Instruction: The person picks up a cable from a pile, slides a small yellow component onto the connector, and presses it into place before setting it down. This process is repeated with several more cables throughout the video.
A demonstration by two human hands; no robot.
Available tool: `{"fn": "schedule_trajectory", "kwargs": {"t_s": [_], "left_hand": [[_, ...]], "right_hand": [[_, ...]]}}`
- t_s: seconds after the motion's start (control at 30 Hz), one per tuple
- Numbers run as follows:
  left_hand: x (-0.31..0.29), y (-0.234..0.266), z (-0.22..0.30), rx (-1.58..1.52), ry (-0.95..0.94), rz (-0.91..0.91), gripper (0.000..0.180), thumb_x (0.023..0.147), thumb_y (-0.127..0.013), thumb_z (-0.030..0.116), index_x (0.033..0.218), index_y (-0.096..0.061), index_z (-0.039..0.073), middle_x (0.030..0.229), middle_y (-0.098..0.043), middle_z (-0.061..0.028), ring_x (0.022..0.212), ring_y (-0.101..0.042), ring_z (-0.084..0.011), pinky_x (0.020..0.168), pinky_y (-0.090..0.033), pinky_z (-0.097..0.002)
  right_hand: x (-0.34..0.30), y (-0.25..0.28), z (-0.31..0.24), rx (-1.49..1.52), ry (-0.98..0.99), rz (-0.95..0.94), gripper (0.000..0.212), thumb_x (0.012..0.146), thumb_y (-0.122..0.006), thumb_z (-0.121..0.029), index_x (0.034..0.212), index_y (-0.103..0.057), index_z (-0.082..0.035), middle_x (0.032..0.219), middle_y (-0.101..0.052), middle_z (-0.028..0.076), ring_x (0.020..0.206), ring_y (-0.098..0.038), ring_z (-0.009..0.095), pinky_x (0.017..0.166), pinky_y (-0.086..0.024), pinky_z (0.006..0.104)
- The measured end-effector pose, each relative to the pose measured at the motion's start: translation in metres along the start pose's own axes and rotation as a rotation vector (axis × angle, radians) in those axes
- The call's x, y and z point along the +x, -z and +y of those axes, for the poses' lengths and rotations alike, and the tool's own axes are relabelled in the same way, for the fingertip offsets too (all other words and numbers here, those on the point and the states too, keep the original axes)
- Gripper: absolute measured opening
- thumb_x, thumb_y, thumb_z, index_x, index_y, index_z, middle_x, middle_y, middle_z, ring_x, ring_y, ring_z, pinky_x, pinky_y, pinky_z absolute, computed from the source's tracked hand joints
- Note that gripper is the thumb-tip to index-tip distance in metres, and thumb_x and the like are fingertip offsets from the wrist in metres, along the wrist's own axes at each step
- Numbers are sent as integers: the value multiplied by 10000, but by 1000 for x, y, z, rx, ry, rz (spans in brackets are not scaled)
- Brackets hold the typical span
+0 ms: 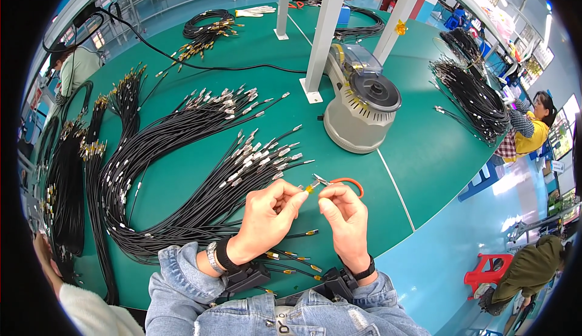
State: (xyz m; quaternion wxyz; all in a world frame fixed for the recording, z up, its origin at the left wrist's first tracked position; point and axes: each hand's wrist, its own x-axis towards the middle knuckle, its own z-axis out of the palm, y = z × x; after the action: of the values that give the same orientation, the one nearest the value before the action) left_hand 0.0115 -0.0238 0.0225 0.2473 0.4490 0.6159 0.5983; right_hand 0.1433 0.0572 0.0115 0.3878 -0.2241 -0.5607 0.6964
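Observation:
Both my hands are raised over the near edge of the green table (418, 178). My left hand (267, 215) is closed in a pinch on a small cable end with a yellow wrap (311, 187), which shows just beyond the fingertips. A short way to its right, my right hand (347, 218) also has thumb and fingers pressed together; whatever is in them is hidden. Right behind the fingertips lie small snips with orange handles (354, 182). A thick bundle of black cables (200, 215) with silver connectors lies beside my left hand. Several yellow-wrapped cable ends (311, 233) show below the hands.
A grey tape dispenser (362, 117) with a black disc stands beyond my hands, near metal posts (321, 39). More cable bundles lie at the far left (209, 26) and right (470, 93). Other people work around the table; a red stool (485, 275) stands on the floor.

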Motion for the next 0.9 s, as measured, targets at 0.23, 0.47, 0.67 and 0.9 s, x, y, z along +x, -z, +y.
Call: {"fn": "schedule_trajectory", "kwargs": {"t_s": [0.23,0.47,0.67,0.9], "left_hand": [[-2,-6,0,130,-147,51,109,840,-627,46,779,-566,-20,585,-576,-22,494,-528,-51,437,-387,-191],[-2,-4,-3,86,-68,48,89,827,-635,28,779,-577,-19,580,-577,-22,487,-529,-49,436,-389,-192],[-3,-7,-3,122,-119,72,81,817,-641,17,784,-576,-17,597,-584,-22,498,-525,-46,446,-396,-193],[-3,-10,-4,153,-161,76,81,816,-642,13,794,-572,-21,615,-589,-30,511,-521,-47,451,-399,-198]], "right_hand": [[3,-9,4,-12,51,2,87,842,-619,-31,882,-569,29,897,-546,53,823,-517,111,761,-425,242],[4,-2,7,-55,139,-5,69,845,-610,-29,881,-575,18,922,-551,34,844,-529,101,769,-428,236],[6,-9,4,14,50,30,60,843,-606,-13,871,-576,31,890,-554,55,824,-517,114,768,-425,244],[6,-6,8,9,102,-1,46,833,-605,9,868,-582,28,899,-554,55,829,-520,112,768,-426,243]]}}
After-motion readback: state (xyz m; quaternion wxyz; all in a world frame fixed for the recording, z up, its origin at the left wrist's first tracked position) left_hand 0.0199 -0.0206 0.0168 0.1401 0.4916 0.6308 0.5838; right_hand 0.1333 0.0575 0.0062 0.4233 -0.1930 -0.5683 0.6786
